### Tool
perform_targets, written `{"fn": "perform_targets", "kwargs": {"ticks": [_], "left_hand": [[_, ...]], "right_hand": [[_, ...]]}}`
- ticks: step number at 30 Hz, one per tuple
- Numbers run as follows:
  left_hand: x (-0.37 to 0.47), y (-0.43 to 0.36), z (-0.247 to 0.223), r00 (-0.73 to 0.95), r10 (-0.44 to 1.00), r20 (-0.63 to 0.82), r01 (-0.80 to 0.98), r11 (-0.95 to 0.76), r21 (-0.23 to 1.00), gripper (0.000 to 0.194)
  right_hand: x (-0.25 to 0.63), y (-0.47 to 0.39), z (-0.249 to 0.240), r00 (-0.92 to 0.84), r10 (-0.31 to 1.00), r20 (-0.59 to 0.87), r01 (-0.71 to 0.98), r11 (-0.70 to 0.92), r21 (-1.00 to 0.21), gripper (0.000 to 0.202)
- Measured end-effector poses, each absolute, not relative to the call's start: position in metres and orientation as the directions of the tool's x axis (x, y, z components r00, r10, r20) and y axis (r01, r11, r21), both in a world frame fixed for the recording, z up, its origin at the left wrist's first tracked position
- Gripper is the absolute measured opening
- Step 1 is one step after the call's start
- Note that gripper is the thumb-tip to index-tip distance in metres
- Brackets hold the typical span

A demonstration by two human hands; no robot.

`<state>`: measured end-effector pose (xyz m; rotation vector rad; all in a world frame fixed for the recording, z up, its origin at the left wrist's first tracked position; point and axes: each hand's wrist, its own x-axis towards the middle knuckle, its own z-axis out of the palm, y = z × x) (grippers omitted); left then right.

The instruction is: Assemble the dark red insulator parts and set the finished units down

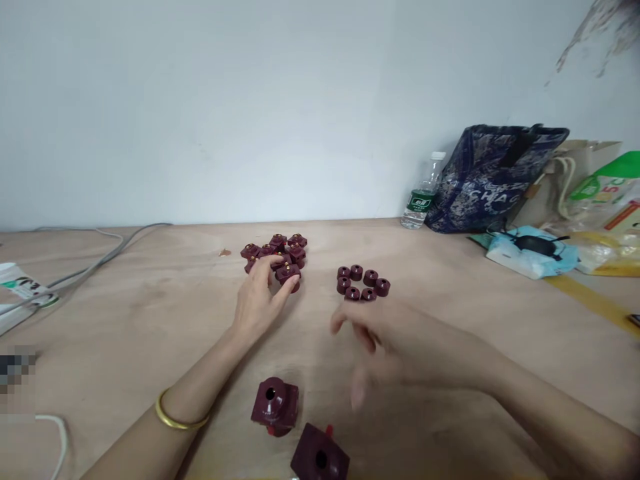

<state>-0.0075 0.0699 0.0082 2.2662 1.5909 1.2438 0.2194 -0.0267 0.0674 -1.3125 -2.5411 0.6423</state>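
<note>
At the far left of the bench (125,313) lie a white packet (23,288) and grey cables (95,263); a thin white cord (57,433) curls at about 8 o'clock from the middle of the view.

The left hand (260,297), with a gold bangle (176,417) on the wrist, reaches to 12 o'clock into a loose pile of dark red parts with brass tips (280,257). Its fingers are spread and rest on the near pieces of the pile; the thumb touches one piece at the pile's 5 o'clock edge. I cannot tell if any piece is really gripped.

Near the bottom edge, at 6 o'clock from this hand, stand two bigger dark red blocks (275,405), each with a hole on top, just beside each other.

To the right of the pile, apart from it, a small group of dark red rings (363,283) sits in a tidy cluster. The right hand (395,340) is just below it, at its 6 o'clock, blurred, fingers loosely open and holding nothing visible.

Further right, against the wall, stand a plastic water bottle (423,193) and a dark patterned bag (493,177). At 3 o'clock lie a light blue packet (530,257) with a black thing on it, and other bags (600,200) behind.
</note>
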Motion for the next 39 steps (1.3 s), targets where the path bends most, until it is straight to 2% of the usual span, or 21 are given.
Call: {"fn": "perform_targets", "kwargs": {"ticks": [1,3,5,7,8,11,12,15,17,19,22,24,26,29,32,34,35,37,39], "left_hand": [[-0.006,0.068,0.008,0.148,0.835,0.531,0.685,-0.473,0.554,0.029],[-0.002,0.065,0.008,0.241,0.879,0.412,0.564,-0.473,0.677,0.025],[0.003,0.062,0.005,0.39,0.9,0.194,0.458,-0.373,0.807,0.029],[0.007,0.059,0.003,0.549,0.836,-0.02,0.38,-0.228,0.897,0.035],[0.008,0.057,0.002,0.61,0.789,-0.067,0.328,-0.175,0.928,0.039],[0.013,0.052,0.003,0.71,0.705,0.0,0.133,-0.134,0.982,0.048],[0.015,0.051,0.004,0.71,0.704,0.024,0.117,-0.151,0.982,0.05],[0.02,0.045,0.009,0.647,0.761,0.048,0.244,-0.266,0.932,0.045],[0.022,0.042,0.012,0.599,0.793,0.11,0.32,-0.363,0.875,0.039],[0.021,0.042,0.016,0.594,0.795,0.122,0.353,-0.394,0.849,0.038],[0.014,0.043,0.023,0.607,0.795,-0.011,0.388,-0.284,0.877,0.042],[0.009,0.046,0.027,0.609,0.79,-0.077,0.403,-0.224,0.887,0.044],[0.005,0.05,0.027,0.575,0.817,-0.04,0.407,-0.243,0.88,0.044],[0.003,0.057,0.02,0.455,0.869,0.192,0.439,-0.407,0.801,0.044],[0.003,0.063,0.008,0.376,0.817,0.437,0.579,-0.576,0.577,0.042],[0.001,0.065,0.001,0.322,0.781,0.535,0.706,-0.575,0.414,0.038],[0.0,0.067,-0.001,0.283,0.771,0.57,0.763,-0.541,0.354,0.042],[-0.004,0.07,-0.003,0.214,0.758,0.616,0.83,-0.474,0.295,0.063],[-0.008,0.071,0.0,0.187,0.742,0.644,0.826,-0.473,0.306,0.076]], "right_hand": [[0.214,-0.038,0.074,-0.653,0.754,-0.073,0.652,0.511,-0.56,0.049],[0.203,-0.058,0.082,-0.728,0.675,-0.122,0.581,0.513,-0.632,0.037],[0.194,-0.067,0.084,-0.753,0.646,-0.123,0.559,0.529,-0.639,0.023],[0.192,-0.062,0.082,-0.74,0.667,-0.086,0.555,0.534,-0.638,0.012],[0.194,-0.055,0.08,-0.717,0.694,-0.059,0.559,0.523,-0.643,0.011],[0.206,-0.025,0.064,-0.559,0.829,0.028,0.599,0.427,-0.678,0.016],[0.209,-0.015,0.057,-0.488,0.871,0.059,0.601,0.384,-0.701,0.015],[0.211,0.005,0.034,-0.323,0.945,0.042,0.528,0.217,-0.821,0.014],[0.208,0.009,0.024,-0.278,0.96,0.04,0.503,0.181,-0.845,0.02],[0.206,0.008,0.022,-0.27,0.955,0.125,0.556,0.26,-0.789,0.021],[0.211,0.005,0.032,-0.431,0.854,0.292,0.574,0.509,-0.642,0.012],[0.218,0.004,0.042,-0.534,0.765,0.359,0.506,0.63,-0.59,0.024],[0.224,0.004,0.049,-0.553,0.735,0.391,0.502,0.669,-0.547,0.027],[0.228,0.006,0.046,-0.605,0.731,0.316,0.614,0.681,-0.4,0.023],[0.228,0.012,0.03,-0.64,0.734,0.226,0.709,0.678,-0.196,0.018],[0.228,0.016,0.022,-0.594,0.766,0.244,0.772,0.628,-0.093,0.018],[0.227,0.016,0.02,-0.56,0.784,0.268,0.802,0.594,-0.062,0.02],[0.221,0.011,0.023,-0.497,0.802,0.331,0.833,0.548,-0.075,0.026],[0.208,-0.003,0.031,-0.479,0.79,0.383,0.792,0.577,-0.199,0.036]]}}
